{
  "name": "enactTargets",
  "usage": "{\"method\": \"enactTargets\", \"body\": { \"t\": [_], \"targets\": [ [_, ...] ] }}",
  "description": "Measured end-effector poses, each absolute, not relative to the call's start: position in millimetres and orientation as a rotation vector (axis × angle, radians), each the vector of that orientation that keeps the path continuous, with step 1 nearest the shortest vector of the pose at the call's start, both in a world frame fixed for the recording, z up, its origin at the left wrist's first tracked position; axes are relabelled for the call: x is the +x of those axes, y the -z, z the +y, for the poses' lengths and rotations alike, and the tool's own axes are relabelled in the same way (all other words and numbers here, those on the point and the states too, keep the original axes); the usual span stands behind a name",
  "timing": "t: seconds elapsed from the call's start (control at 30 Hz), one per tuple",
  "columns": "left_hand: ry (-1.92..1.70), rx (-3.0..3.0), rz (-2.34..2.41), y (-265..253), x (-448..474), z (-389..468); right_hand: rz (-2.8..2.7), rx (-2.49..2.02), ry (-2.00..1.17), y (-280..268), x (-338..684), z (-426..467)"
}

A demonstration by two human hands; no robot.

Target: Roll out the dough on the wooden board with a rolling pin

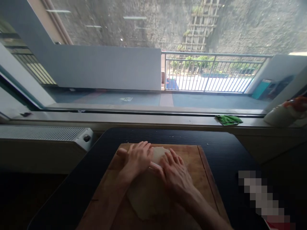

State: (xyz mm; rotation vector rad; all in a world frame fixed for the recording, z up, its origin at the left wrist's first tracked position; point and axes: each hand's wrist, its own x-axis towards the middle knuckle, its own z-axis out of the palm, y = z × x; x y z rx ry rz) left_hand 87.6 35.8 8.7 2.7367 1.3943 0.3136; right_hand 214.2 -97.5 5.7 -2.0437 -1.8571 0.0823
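A pale sheet of dough (145,198) lies on a wooden cutting board (192,150), and part of it shows beyond my hands. My left hand (140,156) is palm down at the board's far left, fingers stretched forward. From its left side sticks out the rounded end of a wooden rolling pin (122,152); the rest of the pin is mostly hidden under my hands. My right hand (175,167) lies palm down over the dough, its fingers stretched forward and slightly apart. Both hands press from above, without fingers visibly wrapped around the pin.
The board rests on a dark table (225,159) by a window sill (168,119). A green cloth (229,120) and a whitish container (280,113) stand on the sill. To the left is a radiator (48,134). A blurred-out object (263,198) lies at the table's right.
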Motion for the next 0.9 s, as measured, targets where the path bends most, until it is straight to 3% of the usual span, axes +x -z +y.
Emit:
{"method": "enactTargets", "body": {
  "t": [0.1,0.33,0.5,0.7,0.9],
  "targets": [
    [-0.375,2.760,1.446,-11,68,18,-1.951,-1.926,-0.033,0,201,-115],
    [-0.063,2.546,1.509,-26,96,41,-1.928,-1.984,-0.092,-2,205,-109],
    [-0.042,2.505,1.309,-19,117,56,-1.951,-2.009,-0.022,-3,212,-123],
    [-0.105,2.413,0.750,-2,172,54,-1.983,-1.908,0.034,1,237,-153],
    [-0.105,2.581,0.818,-8,187,43,-2.032,-1.883,-0.081,-11,250,-171]
  ]
}}
